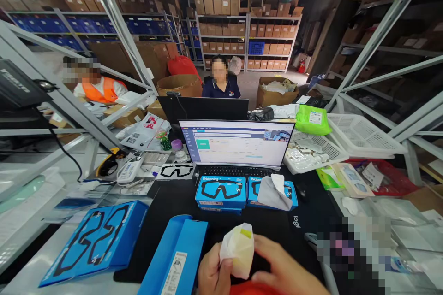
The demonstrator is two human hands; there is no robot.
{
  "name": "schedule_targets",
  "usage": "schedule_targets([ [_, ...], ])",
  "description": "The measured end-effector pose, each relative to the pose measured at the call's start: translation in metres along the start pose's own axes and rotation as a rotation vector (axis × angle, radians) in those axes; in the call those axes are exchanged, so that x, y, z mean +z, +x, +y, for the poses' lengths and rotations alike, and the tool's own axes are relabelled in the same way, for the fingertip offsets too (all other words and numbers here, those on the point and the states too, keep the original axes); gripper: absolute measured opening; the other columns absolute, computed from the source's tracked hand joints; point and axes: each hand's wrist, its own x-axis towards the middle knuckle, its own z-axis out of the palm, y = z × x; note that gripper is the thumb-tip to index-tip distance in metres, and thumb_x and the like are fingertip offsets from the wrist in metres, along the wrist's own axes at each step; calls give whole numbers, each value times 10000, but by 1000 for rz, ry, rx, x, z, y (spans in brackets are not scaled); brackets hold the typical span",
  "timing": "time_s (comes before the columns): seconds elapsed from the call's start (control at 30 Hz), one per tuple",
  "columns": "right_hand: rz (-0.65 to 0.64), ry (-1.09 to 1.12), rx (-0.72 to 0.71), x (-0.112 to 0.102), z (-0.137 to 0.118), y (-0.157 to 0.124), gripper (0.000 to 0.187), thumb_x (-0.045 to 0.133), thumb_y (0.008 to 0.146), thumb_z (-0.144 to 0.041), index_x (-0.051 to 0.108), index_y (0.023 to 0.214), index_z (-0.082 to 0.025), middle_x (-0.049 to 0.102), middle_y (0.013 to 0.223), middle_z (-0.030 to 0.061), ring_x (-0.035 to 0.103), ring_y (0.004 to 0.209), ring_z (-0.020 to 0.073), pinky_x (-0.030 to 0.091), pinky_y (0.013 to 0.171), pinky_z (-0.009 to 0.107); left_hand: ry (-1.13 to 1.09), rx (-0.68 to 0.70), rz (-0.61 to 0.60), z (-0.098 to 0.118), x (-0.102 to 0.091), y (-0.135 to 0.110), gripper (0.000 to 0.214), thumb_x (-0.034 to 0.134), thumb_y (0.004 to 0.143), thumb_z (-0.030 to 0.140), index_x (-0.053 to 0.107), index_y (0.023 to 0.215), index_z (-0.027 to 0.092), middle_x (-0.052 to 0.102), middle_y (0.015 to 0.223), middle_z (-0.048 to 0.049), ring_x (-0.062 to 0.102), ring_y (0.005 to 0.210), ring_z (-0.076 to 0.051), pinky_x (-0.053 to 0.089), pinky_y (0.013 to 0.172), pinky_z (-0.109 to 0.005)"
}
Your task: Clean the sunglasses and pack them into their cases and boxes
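My left hand (212,273) is at the bottom centre, fingers pinched on a small white and pale yellow packet (238,249). My right hand (284,269) curls beside the same packet and touches its right lower side. Both hover over a black desk mat (180,200). Just left of my hands lies an open blue box sleeve (175,258). Ahead on the mat sit two blue goggle boxes (221,191), the right one (290,191) with a grey cloth (275,191) draped on it.
A laptop (237,145) stands behind the boxes. Another blue goggle box (100,239) lies at the left. White baskets (360,136) and a green pack (311,120) are at the right. Two people sit across the desk. Grey metal struts flank both sides.
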Motion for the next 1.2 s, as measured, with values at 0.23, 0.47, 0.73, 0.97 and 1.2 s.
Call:
schedule_targets([
  [0.23, 229, -130, -255, -67, -58, -13, 294, 529, 983, -176, 707, 1175, -311, 681, 1236, 74, 626, 1146, 210, 504, 985, 368, 274, 461, -232, 1, -21, 27, 483, 356, 1009, 517, 680, 799, 227, 678, 676, -7, 610, 577, -151, 440, 561, -254],
  [0.47, 211, -106, -65, -40, -57, 2, 213, 596, 954, -198, 766, 1081, -213, 722, 1129, 106, 683, 1029, 183, 535, 892, 285, 356, 790, -441, -9, -20, 38, 401, 350, 1023, 475, 610, 849, 223, 689, 725, -5, 602, 554, -142, 381, 529, -283],
  [0.73, 151, 80, 8, -33, -41, -1, 144, 794, 807, -345, 804, 800, -201, 766, 912, 74, 705, 799, 176, 527, 715, 267, 327, 834, -559, 1, -13, 34, 410, 349, 1033, 435, 587, 790, 206, 667, 673, -9, 578, 545, -139, 338, 525, -280],
  [0.97, 237, 381, 196, -39, -28, -2, 237, 794, 781, -407, 768, 717, -181, 717, 848, 49, 651, 731, 159, 503, 647, 264, 38, 146, -695, -32, -6, 36, 734, 377, 800, 849, 677, 781, 179, 674, 717, -67, 592, 640, -187, 433, 590, -266],
  [1.2, 576, 873, 537, -32, 6, -20, 386, 908, 629, -454, 749, 804, -148, 682, 789, 18, 620, 702, 121, 526, 654, 221, -441, -434, -783, -69, 3, 24, 652, 729, 723, 664, 714, 1139, 162, 736, 1006, -135, 679, 886, -260, 535, 829, -381],
])
